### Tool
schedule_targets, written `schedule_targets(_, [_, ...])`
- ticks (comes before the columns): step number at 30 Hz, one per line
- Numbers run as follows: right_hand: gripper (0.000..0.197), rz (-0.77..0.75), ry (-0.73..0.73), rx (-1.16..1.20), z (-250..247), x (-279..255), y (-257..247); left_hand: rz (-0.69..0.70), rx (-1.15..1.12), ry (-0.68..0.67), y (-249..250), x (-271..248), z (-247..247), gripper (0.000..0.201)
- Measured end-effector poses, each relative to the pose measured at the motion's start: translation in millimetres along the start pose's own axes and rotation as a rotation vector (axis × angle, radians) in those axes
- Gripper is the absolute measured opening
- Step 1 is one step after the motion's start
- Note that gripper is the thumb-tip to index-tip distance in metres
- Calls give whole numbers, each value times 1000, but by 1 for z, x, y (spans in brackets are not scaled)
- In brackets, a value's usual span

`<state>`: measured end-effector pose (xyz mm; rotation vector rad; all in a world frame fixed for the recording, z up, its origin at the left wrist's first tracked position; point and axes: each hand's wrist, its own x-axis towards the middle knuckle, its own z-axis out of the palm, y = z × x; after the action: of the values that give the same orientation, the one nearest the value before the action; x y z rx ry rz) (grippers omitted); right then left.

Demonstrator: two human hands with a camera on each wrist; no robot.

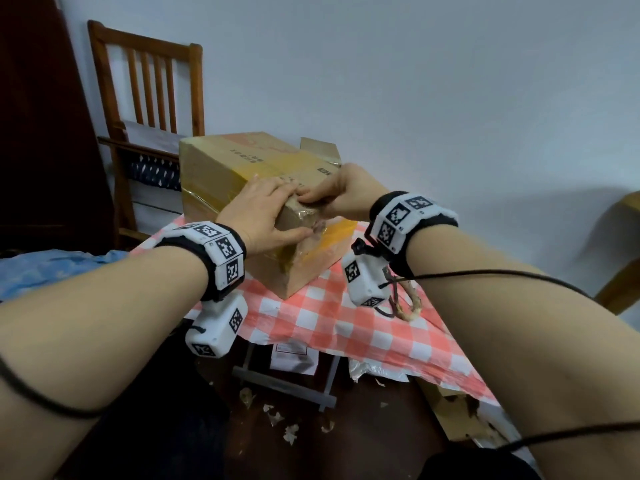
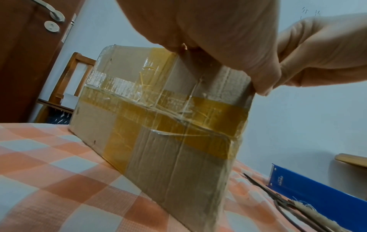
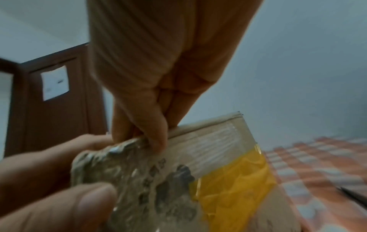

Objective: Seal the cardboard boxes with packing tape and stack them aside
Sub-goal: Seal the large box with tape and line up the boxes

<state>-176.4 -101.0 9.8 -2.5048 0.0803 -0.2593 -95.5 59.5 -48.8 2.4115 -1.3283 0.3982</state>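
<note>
Both our hands meet at the near top corner of the brown cardboard box [image 1: 242, 174] banded with yellow-brown packing tape [image 2: 216, 108], which stands on the red-and-white checked tablecloth [image 1: 346, 323]. Our left hand [image 1: 263, 213] lies over the corner, fingers extended on top and thumb pressing the crumpled tape on the near face. Our right hand [image 1: 343, 192] pinches that corner's top edge between thumb and fingers. Beside the box lie scissors [image 2: 286, 204] and a blue tape cutter [image 2: 309, 190]. Beyond it stands a slatted wooden chair [image 1: 152, 84].
</note>
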Motion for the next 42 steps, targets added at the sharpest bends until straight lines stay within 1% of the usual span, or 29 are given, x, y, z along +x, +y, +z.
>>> schedule_targets(2, [19, 62, 96, 284, 5, -3, 5, -3, 9, 15, 2, 0, 0, 83])
schedule_targets(3, [9, 74, 143, 373, 11, -5, 6, -5, 16, 26, 2, 0, 0, 83])
schedule_targets(4, [3, 73, 188, 408, 20, -6, 4, -7, 22, 36, 2, 0, 1, 83])
schedule_targets(5, [11, 60, 240, 388, 30, -5, 5, -7, 23, 47, 3, -1, 2, 83])
schedule_targets(7, [24, 27, 322, 242, 44, 5, 8, -11, 21, 69, 4, -1, 4, 83])
schedule_targets(9, [23, 27, 358, 176, 45, 14, 9, -15, 32, 60, 4, -1, 4, 84])
schedule_targets(11, [15, 51, 380, 155, 40, 19, 12, -24, 32, 63, 5, 0, 4, 85])
schedule_targets(12, [15, 54, 388, 168, 40, 21, 14, -31, 29, 68, 6, -1, 5, 85])
schedule_targets(13, [17, 55, 394, 202, 41, 22, 14, -40, 29, 70, 6, -1, 5, 85])
schedule_targets(15, [32, 89, 403, 252, 45, 22, 11, -52, 35, 81, 6, -1, 8, 82])
schedule_targets(16, [41, 111, 396, 244, 46, 22, 9, -50, 35, 96, 5, 0, 9, 81])
schedule_targets(17, [45, 120, 381, 236, 45, 23, 9, -54, 28, 103, 5, 0, 10, 83])
schedule_targets(18, [44, 117, 364, 239, 43, 23, 11, -66, 9, 105, 5, 1, 11, 90])
schedule_targets(21, [37, 109, 332, 256, 38, 23, 15, -140, -124, 104, 4, 4, 10, 120])
schedule_targets(22, [31, 117, 341, 226, 38, 26, 15, -153, -144, 106, 3, 4, 8, 125])
schedule_targets(24, [16, 140, 381, 133, 38, 30, 15, -145, -147, 87, 1, 5, 6, 129])
schedule_targets(25, [14, 142, 380, 128, 38, 29, 14, -139, -136, 75, 1, 5, 5, 129])
schedule_targets(26, [17, 127, 354, 174, 38, 27, 14, -139, -121, 65, 2, 5, 5, 127])
schedule_targets(28, [36, 64, 258, 307, 34, 17, 17, -144, -77, 58, 6, 4, 6, 121])
schedule_targets(29, [42, 29, 223, 318, 31, 12, 20, -143, -40, 64, 9, 3, 8, 117])
schedule_targets(30, [40, 0, 208, 298, 30, 8, 22, -139, -1, 69, 12, 3, 9, 113])
schedule_targets(31, [32, -21, 216, 282, 28, 4, 25, -134, 28, 71, 15, 3, 9, 110])
schedule_targets(33, [11, -36, 277, 316, 25, 3, 32, -126, 53, 70, 17, 2, 8, 106])
schedule_targets(34, [6, -36, 304, 347, 24, 5, 36, -122, 61, 68, 17, 2, 7, 104])
schedule_targets(36, [9, -24, 314, 378, 24, 6, 38, -108, 74, 71, 15, 2, 7, 101])
schedule_targets(38, [12, -9, 254, 368, 25, 3, 35, -97, 78, 74, 14, 1, 8, 98])
schedule_targets(40, [22, -7, 194, 347, 25, 1, 30, -89, 77, 82, 14, 1, 9, 95])
schedule_targets(42, [26, -21, 189, 379, 21, -2, 29, -89, 66, 78, 13, 1, 7, 94])
